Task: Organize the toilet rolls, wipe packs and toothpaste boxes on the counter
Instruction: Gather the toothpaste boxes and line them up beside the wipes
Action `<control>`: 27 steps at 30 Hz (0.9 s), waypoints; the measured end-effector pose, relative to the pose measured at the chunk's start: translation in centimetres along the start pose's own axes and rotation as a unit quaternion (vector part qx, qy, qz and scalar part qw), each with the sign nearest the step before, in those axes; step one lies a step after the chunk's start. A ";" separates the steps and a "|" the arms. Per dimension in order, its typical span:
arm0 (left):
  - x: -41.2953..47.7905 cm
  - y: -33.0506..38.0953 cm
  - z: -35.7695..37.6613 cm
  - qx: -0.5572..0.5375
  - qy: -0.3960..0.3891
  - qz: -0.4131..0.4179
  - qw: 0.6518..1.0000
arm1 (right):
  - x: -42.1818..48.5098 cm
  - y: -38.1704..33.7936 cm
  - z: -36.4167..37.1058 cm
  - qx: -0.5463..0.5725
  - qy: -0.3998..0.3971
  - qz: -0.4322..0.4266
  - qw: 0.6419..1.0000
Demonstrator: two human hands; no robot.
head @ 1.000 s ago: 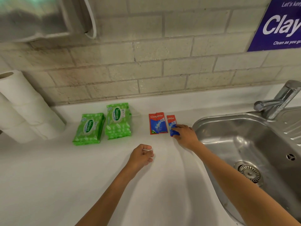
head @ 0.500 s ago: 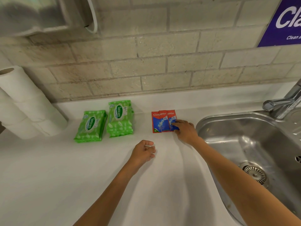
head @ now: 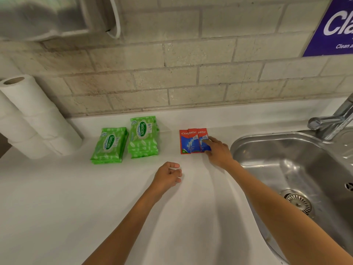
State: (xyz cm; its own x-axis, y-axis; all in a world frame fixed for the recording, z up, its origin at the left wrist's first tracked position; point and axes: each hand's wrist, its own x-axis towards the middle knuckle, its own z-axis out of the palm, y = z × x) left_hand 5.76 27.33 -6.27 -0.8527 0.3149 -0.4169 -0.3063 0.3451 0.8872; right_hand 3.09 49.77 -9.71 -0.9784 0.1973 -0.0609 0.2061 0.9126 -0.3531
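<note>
Three red-and-blue toothpaste boxes (head: 191,141) lie side by side on the white counter (head: 76,197), edges touching. My right hand (head: 217,153) rests its fingertips on the rightmost box, fingers spread, gripping nothing. My left hand (head: 168,176) hovers loosely curled and empty in front of the boxes. Two stacks of green wipe packs stand left of the boxes: the nearer stack (head: 109,145) and the farther stack (head: 143,136). White toilet rolls (head: 30,119) are piled at the far left against the wall.
A steel sink (head: 298,169) with a drain lies right of the boxes, its tap (head: 332,121) at the back right. A tiled wall runs behind the counter, with a dispenser (head: 47,16) top left and a purple sign (head: 334,25) top right.
My right hand pushed the rightmost toothpaste box left until it closed the gap with the other two. The left hand stayed nearly still. The camera view shifted slightly left and down.
</note>
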 end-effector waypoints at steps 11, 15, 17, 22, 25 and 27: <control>-4.4 0.0 -4.6 0.026 0.125 0.086 0.988 | -6.3 -11.5 0.6 0.197 0.041 -0.069 0.977; -6.8 -1.4 -8.3 0.052 0.189 0.110 0.974 | -8.5 -17.4 1.9 0.255 0.015 -0.088 0.963; -8.1 -2.5 -10.9 0.062 0.213 0.108 0.969 | -9.4 -20.4 2.8 0.264 0.001 -0.097 0.960; -11.4 -6.0 -17.9 0.084 0.259 0.088 0.958 | -11.2 -28.1 5.7 0.278 -0.037 -0.107 0.954; -13.2 -8.2 -23.1 0.095 0.278 0.072 0.953 | -12.2 -33.6 7.8 0.288 -0.070 -0.109 0.949; -14.3 -9.7 -26.6 0.100 0.291 0.060 0.950 | -12.8 -37.0 9.2 0.295 -0.083 -0.111 0.945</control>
State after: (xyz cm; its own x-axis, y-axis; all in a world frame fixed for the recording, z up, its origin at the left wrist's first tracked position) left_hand 9.69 -4.00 -3.64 -0.9836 -0.1592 -0.0844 -0.1559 0.5171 0.8416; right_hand 7.86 10.16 -4.42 -0.9954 -0.0799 -0.0532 -0.0003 0.5569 -0.8306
